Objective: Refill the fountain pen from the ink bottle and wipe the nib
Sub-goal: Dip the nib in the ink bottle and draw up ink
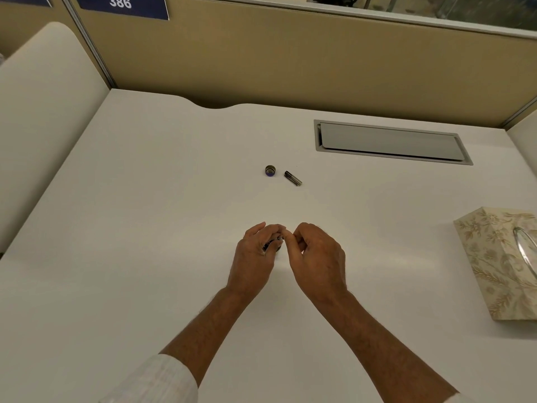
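Note:
My left hand [255,251] and my right hand [316,254] meet fingertip to fingertip over the middle of the white desk [145,228]. A small dark object [273,245] shows between the left fingers; it looks like the ink bottle or part of the pen, mostly hidden. My right hand's fingers pinch at its top. Farther back lie a round dark bottle cap [270,170] and, just to its right, a dark pen cap [293,178] on its side.
A floral tissue box [499,263] stands at the right edge of the desk. A grey cable hatch [389,142] is set into the desk at the back right. Tan partition walls close off the back and left.

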A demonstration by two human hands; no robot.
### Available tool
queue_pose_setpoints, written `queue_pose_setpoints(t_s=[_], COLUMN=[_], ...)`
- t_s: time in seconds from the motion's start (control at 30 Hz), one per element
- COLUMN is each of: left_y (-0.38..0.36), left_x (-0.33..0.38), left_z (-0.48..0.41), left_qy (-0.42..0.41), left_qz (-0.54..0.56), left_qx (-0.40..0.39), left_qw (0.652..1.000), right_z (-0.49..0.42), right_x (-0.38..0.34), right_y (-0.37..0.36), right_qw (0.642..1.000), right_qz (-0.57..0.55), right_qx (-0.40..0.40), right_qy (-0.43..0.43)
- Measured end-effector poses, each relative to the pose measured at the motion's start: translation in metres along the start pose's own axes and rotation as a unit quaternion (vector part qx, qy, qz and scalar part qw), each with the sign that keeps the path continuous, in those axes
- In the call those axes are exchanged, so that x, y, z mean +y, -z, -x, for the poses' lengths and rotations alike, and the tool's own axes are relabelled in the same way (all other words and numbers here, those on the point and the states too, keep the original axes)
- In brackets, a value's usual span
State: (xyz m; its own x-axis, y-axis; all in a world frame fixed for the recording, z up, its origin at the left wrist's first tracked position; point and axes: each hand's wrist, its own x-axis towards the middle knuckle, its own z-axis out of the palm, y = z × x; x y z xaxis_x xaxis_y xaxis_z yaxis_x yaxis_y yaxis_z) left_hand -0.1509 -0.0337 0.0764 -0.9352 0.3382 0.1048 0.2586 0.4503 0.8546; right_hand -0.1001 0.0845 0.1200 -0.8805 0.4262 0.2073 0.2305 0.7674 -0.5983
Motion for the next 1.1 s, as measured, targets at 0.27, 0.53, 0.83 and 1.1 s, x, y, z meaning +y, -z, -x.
queue_pose_setpoints(t_s=[0.27,0.53,0.83,1.1], left_y=[0.0003,-0.0016,-0.0020,-0.0023], left_x=[-0.0036,-0.0032,-0.0012,0.0005], left_z=[-0.0011,0.0002,0.0005,0.0005], left_qy=[0.005,0.002,0.003,0.000], left_qz=[-0.009,0.007,-0.005,0.000], left_qx=[-0.007,0.009,0.020,0.018], left_qw=[1.000,1.000,1.000,1.000], right_z=[-0.0008,-0.0007,-0.0009,0.0002], right_x=[0.0013,0.0004,-0.0007,-0.0009], right_y=[0.0021,-0.0022,-0.0036,-0.0020], right_qw=[0.999,0.999,1.000,1.000], right_qz=[0.013,0.020,0.013,0.013], right_qx=[-0.024,0.002,0.005,0.007], right_qy=[0.023,0.031,0.026,0.022])
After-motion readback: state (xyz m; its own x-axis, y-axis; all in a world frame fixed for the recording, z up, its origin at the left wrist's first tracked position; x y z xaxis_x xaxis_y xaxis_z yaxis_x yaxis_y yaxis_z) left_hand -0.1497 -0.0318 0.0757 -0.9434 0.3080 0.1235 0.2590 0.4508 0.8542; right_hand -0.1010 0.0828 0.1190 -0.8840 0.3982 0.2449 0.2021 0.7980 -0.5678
